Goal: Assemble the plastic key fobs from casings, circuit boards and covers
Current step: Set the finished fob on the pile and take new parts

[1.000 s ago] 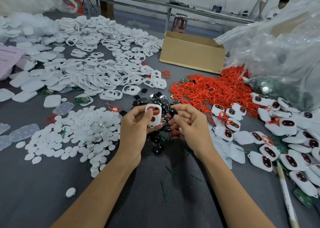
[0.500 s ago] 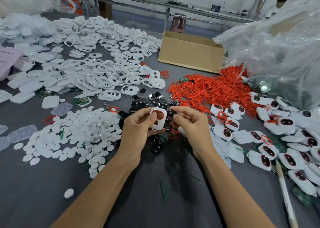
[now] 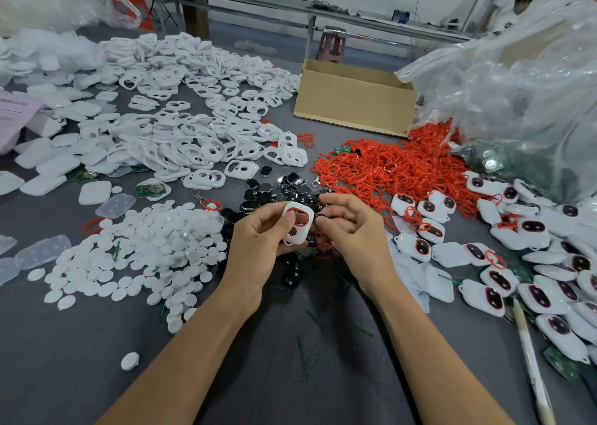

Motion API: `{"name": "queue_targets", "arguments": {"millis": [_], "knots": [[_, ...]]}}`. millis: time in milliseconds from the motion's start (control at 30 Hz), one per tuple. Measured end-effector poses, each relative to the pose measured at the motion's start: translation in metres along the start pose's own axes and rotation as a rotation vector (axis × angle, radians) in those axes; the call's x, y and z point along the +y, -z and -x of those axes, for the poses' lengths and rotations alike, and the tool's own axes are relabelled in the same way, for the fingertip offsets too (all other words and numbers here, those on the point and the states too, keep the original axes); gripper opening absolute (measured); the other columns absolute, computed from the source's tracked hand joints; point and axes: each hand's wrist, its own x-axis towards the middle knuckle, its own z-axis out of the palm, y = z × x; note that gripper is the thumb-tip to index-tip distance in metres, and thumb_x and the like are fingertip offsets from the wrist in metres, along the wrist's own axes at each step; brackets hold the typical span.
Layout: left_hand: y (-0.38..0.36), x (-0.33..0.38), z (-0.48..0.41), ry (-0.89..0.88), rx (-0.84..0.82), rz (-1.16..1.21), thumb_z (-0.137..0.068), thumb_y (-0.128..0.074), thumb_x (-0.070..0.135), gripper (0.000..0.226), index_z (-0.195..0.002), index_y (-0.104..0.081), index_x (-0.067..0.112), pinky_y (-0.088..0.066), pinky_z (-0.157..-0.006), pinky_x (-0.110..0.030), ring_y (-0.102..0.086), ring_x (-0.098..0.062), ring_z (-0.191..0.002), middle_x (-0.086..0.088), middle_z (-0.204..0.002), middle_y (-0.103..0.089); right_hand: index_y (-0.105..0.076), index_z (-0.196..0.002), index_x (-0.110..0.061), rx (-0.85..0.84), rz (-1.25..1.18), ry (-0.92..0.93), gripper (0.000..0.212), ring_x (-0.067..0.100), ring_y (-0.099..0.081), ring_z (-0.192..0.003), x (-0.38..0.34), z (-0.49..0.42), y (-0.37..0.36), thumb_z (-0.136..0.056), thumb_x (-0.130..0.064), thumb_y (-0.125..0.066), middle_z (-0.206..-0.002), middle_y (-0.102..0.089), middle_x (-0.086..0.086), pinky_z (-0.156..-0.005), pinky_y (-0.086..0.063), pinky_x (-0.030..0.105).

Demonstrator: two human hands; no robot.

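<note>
White casing point(image 3: 298, 227) stands between my two hands, just above the grey table point(image 3: 290, 376). It is nearly upright, with its long axis running top to bottom in the head view. A red ring point(image 3: 301, 211) lines its larger opening, which is uppermost; the smaller opening sits below it.

My left hand point(image 3: 258, 243) grips the casing from the left, fingers wrapped behind it and thumb pressed on the front face. My right hand point(image 3: 355, 230) sits just to the casing's right, fingers curled and their tips at its right edge, so the next part would come in from that side. I cannot tell whether those fingers pinch anything; it may be one of the dark buttons, but the view is too blurred there.

Just behind the hands lies a scatter of black button inserts point(image 3: 287, 187). White discs point(image 3: 145, 250) lie to the left and finished fobs point(image 3: 491, 297) to the right. Farther back are a heap of loose red rings point(image 3: 387, 169), a spread of empty casing frames point(image 3: 181, 143) and a cardboard box point(image 3: 352, 101).
</note>
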Motion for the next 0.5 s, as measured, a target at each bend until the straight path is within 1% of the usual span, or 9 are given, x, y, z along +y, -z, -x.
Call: {"name": "queue_targets", "arguments": {"millis": [100, 200, 233, 300, 367, 433, 500], "knots": [[-0.0007, 0.0005, 0.0009, 0.019, -0.009, 0.009, -0.090, -0.062, 0.008, 0.016, -0.096, -0.074, 0.016, -0.061, -0.072, -0.033, -0.070, -0.014, -0.082, -0.002, -0.089, -0.075, -0.066, -0.099, -0.003, 0.032, -0.086, -0.031, 0.024, 0.010, -0.069, -0.070, 0.0005, -0.0021, 0.0002, -0.083, 0.014, -0.060, -0.084, -0.070, 0.008, -0.066, -0.055, 0.019], [-0.0006, 0.0003, 0.0012, 0.023, -0.013, 0.005, -0.089, -0.063, 0.009, 0.017, -0.102, -0.074, 0.012, -0.061, -0.071, -0.031, -0.070, -0.016, -0.086, -0.005, -0.095, -0.075, -0.067, -0.100, -0.008, -0.038, -0.073, -0.028, 0.035, 0.008, -0.070, -0.081, 0.0011, -0.0015, -0.0006, -0.087, 0.020, -0.049, -0.091, -0.071, 0.005, -0.071, -0.054, 0.018], [-0.0002, 0.0001, 0.0011, 0.021, -0.004, -0.002, -0.089, -0.064, 0.009, 0.019, -0.105, -0.073, 0.011, -0.060, -0.072, -0.030, -0.070, -0.017, -0.087, -0.005, -0.096, -0.075, -0.067, -0.101, -0.008, -0.061, -0.075, -0.029, 0.036, 0.010, -0.070, -0.083, 0.0014, -0.0012, -0.0009, -0.087, 0.020, -0.049, -0.092, -0.072, 0.006, -0.073, -0.054, 0.019], [-0.0002, -0.0001, 0.0008, 0.011, 0.009, -0.019, -0.089, -0.064, 0.010, 0.019, -0.105, -0.073, 0.011, -0.060, -0.073, -0.029, -0.069, -0.016, -0.087, -0.005, -0.095, -0.074, -0.068, -0.098, -0.005, -0.081, -0.113, -0.046, 0.030, 0.016, -0.071, -0.080, 0.0014, -0.0004, -0.0016, -0.084, 0.017, -0.055, -0.089, -0.073, 0.011, -0.073, -0.057, 0.024], [-0.0006, 0.0004, 0.0010, 0.006, 0.014, -0.025, -0.089, -0.064, 0.010, 0.017, -0.103, -0.073, 0.013, -0.059, -0.070, -0.027, -0.068, -0.015, -0.085, -0.005, -0.094, -0.074, -0.070, -0.093, -0.003, -0.073, -0.138, -0.058, 0.022, 0.021, -0.071, -0.073, 0.0011, 0.0007, -0.0019, -0.081, 0.014, -0.062, -0.084, -0.074, 0.014, -0.069, -0.058, 0.027], [-0.0009, 0.0007, 0.0014, 0.011, 0.016, -0.028, -0.088, -0.064, 0.008, 0.016, -0.101, -0.074, 0.013, -0.060, -0.070, -0.028, -0.067, -0.015, -0.086, -0.006, -0.094, -0.074, -0.071, -0.089, -0.003, -0.060, -0.146, -0.053, 0.018, 0.023, -0.071, -0.068, 0.0008, 0.0017, -0.0012, -0.080, 0.011, -0.065, -0.078, -0.073, 0.015, -0.064, -0.058, 0.028], [-0.0014, 0.0006, 0.0020, 0.025, 0.001, -0.036, -0.088, -0.065, 0.007, 0.016, -0.100, -0.074, 0.011, -0.060, -0.073, -0.031, -0.067, -0.019, -0.089, -0.009, -0.097, -0.073, -0.072, -0.083, -0.006, -0.047, -0.131, -0.026, 0.016, 0.022, -0.070, -0.064, 0.0002, 0.0021, -0.0002, -0.079, 0.008, -0.067, -0.075, -0.073, 0.015, -0.060, -0.058, 0.028]]}}
